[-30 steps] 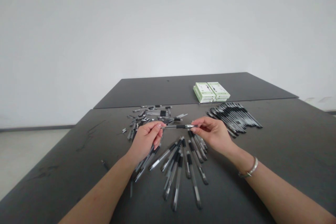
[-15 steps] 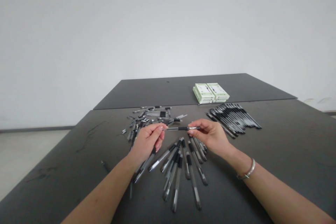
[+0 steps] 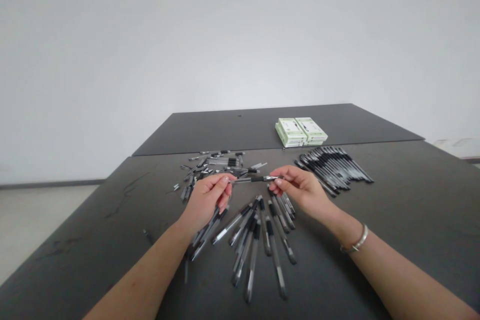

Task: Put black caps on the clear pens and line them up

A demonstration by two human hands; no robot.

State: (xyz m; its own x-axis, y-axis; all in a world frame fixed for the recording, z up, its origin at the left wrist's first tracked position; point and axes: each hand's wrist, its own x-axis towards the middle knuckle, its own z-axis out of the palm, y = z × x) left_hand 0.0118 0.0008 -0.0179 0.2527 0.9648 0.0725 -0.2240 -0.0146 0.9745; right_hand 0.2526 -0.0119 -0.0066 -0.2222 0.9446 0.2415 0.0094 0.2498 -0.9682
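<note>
A clear pen with a black grip (image 3: 257,179) is held level between my two hands, above the table. My left hand (image 3: 210,195) pinches its left end between thumb and fingers. My right hand (image 3: 300,187) grips the other end, by the silvery tip part; whether a cap sits there I cannot tell. Below the hands, several similar pens (image 3: 253,255) lie fanned out, black grips pointing away from me. Behind my left hand is a loose heap of pens and pen parts (image 3: 225,162), partly hidden by that hand.
To the right, several pens (image 3: 335,167) lie side by side in a row. Green and white boxes (image 3: 300,132) are stacked farther back. A single dark piece (image 3: 148,235) lies near my left forearm. The dark table (image 3: 412,210) meets another at a seam.
My right hand has slid slightly right toward the tip end, baring more of the pen. My left hand has moved a little left and up. Both still hold the pen.
</note>
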